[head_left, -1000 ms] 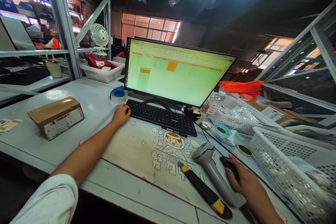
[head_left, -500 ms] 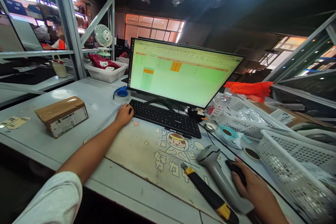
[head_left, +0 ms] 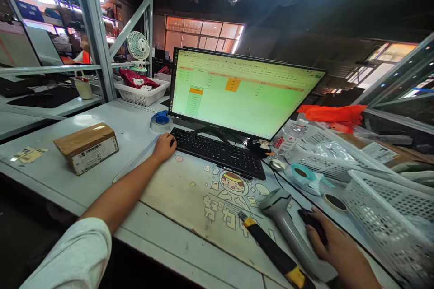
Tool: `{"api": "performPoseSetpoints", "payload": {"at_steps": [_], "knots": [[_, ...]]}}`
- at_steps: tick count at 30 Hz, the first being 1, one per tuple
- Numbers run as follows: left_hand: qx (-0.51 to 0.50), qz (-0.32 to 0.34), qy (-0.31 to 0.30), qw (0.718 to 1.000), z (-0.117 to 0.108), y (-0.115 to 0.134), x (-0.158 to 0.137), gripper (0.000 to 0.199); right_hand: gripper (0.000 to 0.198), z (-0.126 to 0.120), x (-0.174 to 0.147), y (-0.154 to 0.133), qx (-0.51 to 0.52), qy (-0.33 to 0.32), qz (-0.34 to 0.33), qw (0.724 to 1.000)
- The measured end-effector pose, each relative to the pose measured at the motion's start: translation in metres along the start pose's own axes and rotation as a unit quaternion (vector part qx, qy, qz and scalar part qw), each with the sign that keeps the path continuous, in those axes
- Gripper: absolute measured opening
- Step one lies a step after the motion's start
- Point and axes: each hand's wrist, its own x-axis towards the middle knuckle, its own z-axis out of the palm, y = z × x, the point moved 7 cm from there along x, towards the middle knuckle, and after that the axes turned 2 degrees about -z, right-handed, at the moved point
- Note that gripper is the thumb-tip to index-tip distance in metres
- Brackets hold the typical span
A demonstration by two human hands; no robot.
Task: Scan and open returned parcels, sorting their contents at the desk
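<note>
While my right grip [head_left: 341, 246] cupped the mouse [head_left: 311, 222], my left grip [head_left: 164, 147], grasping nothing visible, lay at the left end of the keyboard [head_left: 217, 153], presumably for ready keying.

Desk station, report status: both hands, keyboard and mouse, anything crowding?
Left hand at keyboard's left end. Right hand on black mouse. Scanner close on mouse's left, box cutter beyond it.

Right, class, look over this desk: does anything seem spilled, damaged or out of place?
Nothing looks spilled. The pale desk mat looks grubby, with dark specks near its front edge. The black-and-yellow cutter and grey scanner lie close beside the right hand, seemingly crowding the mouse.
</note>
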Motion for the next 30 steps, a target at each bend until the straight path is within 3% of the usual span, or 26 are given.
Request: {"api": "performPoseSetpoints", "payload": {"at_steps": [25, 30], "knots": [[-0.022, -0.008, 0.002, 1.0, -0.005, 0.004, -0.003, 0.011, 0.06, -0.002, 0.003, -0.005, 0.017, -0.034, 0.007, 0.999], [-0.061, -0.005, 0.01, 0.998, -0.019, 0.022, 0.002, 0.017, 0.064, -0.009, 0.005, -0.009, 0.028, -0.029, 0.031, 0.999]]}}
